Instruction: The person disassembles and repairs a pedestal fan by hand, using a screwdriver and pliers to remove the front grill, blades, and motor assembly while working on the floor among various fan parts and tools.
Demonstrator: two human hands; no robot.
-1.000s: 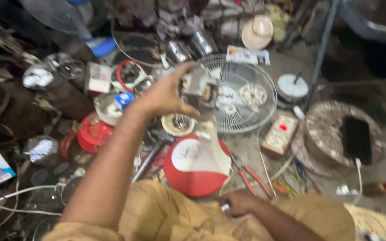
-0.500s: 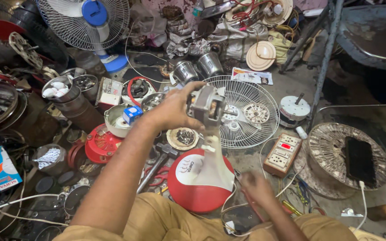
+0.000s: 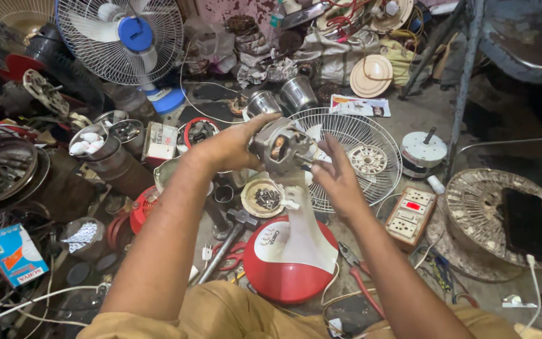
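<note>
While the left hand [image 3: 230, 147] wraps its fingers around the back of a grey metal fan motor [image 3: 280, 145] with copper windings showing through its openings, the right hand [image 3: 337, 179] comes up against the motor's front side, fingers spread and lightly curled, their tips at the shaft end; whether they pinch the shaft cannot be told. The motor sits atop the white neck of a red-and-white round fan base [image 3: 290, 254], which stands on the floor just in front of the person's knees. Behind the motor lies a white wire fan guard [image 3: 362, 154], flat on the concrete floor [image 3: 409, 113]. Just left of the base, a hammer with a grey metal head and shaft [image 3: 230, 235] lies tilted, and a small round plate holding dark screws [image 3: 263, 198] rests between hammer and guard. Red-handled pliers [image 3: 362, 279] lie to the right of the base, near a cream switchboard with sockets and a red indicator [image 3: 411, 215]. Farther right sits a rusty round grille [image 3: 472, 220] with a black rectangular block on it. A white-and-grey round motor with an upright shaft [image 3: 423, 150] stands beyond the guard. At the top left stands a white caged fan with a blue hub [image 3: 120, 37], and a blue cardboard box [image 3: 15, 254] lies at the far left among wires.
</note>
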